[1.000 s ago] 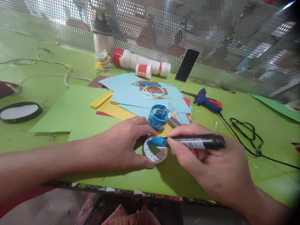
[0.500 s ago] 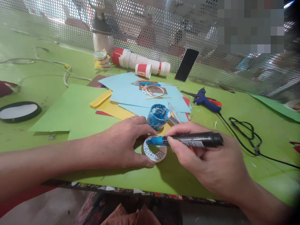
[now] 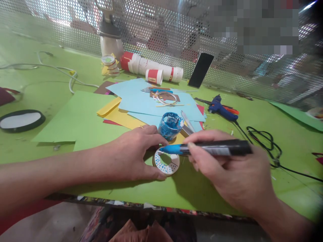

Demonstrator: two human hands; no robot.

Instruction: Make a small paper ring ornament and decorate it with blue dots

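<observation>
A white ring point(image 3: 173, 167) with blue dots and dark dividing lines lies on the green table near its front edge. My left hand point(image 3: 133, 151) grips the ring from the left, thumb at the front and fingers at the back. In my right hand point(image 3: 227, 171) is a black marker point(image 3: 219, 148) with blue paint covering its tip end. The blue tip points left, over the back part of the ring; whether it touches is unclear. Just behind the ring stands a small jar of blue paint point(image 3: 170, 127), open and smeared.
Light blue sheets point(image 3: 136, 101) lie behind the jar, beside green paper point(image 3: 73, 117) and yellow paper point(image 3: 121, 116). A blue glue gun point(image 3: 222, 107) with a black cord rests at the right. Stacked paper cups point(image 3: 151, 65) and a phone point(image 3: 201, 70) stand near the perforated screen.
My right hand has shifted the marker to the right, its tip moving from the ring's upper left toward its back. My left hand and the ring have stayed in place.
</observation>
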